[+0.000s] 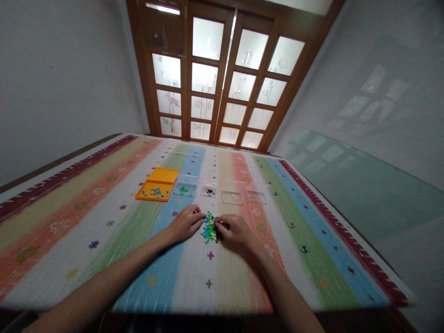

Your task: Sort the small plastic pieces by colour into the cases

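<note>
A small pile of mixed green, blue, yellow and dark brown plastic pieces [208, 231] lies on the striped cloth between my hands. My left hand [188, 223] rests at the pile's left edge, fingers curled and tips together by the upper pieces. From the right, my right hand [234, 229] reaches in, thumb and forefinger pinched at the edge near some dark pieces. Whatever either hand holds is too small to make out. Beyond the hands, an open orange case [163, 174] contains several blue pieces [157, 192].
Right of the case stand a clear box [190, 180] with green pieces, a small box [204, 194] with dark brown ones, and two clear trays [227, 201], [261, 200] with a few pale or yellowish bits. The striped tablecloth [138, 277] covers the table; wooden glazed doors [217, 92] stand behind.
</note>
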A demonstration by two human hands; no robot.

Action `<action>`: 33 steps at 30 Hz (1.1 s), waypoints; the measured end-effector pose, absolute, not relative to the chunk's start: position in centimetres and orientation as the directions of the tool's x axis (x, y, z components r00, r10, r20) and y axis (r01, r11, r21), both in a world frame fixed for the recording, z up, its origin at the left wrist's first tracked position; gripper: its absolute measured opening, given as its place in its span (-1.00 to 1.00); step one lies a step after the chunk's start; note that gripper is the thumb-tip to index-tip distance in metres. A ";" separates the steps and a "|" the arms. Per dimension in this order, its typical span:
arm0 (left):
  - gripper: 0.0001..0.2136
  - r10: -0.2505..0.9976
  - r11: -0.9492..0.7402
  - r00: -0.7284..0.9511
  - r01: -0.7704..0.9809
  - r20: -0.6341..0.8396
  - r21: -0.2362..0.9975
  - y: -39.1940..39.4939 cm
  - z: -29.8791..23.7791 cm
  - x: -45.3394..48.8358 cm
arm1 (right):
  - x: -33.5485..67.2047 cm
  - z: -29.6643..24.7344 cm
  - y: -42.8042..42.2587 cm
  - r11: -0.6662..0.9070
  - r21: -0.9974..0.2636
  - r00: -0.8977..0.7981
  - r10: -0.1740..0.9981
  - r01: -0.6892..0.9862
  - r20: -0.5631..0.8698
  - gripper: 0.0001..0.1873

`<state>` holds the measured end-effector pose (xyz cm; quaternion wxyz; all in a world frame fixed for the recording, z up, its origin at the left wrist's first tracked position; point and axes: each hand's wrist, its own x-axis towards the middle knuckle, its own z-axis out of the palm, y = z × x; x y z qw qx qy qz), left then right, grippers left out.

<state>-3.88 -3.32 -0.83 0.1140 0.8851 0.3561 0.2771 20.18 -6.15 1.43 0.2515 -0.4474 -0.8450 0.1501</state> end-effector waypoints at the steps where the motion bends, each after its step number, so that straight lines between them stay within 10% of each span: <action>1: -0.78 0.694 -0.720 0.595 0.572 0.406 0.393 -3.3 -0.8 -3.9 | 20.2 1.4 -6.1 0.556 -0.478 -0.476 0.830 0.680 0.290 -0.81; 33: -0.88 0.731 -0.681 0.584 0.591 0.353 0.432 -2.0 -0.4 -5.1 | 20.1 1.5 -6.4 0.558 -0.475 -0.483 0.829 0.681 0.281 -0.80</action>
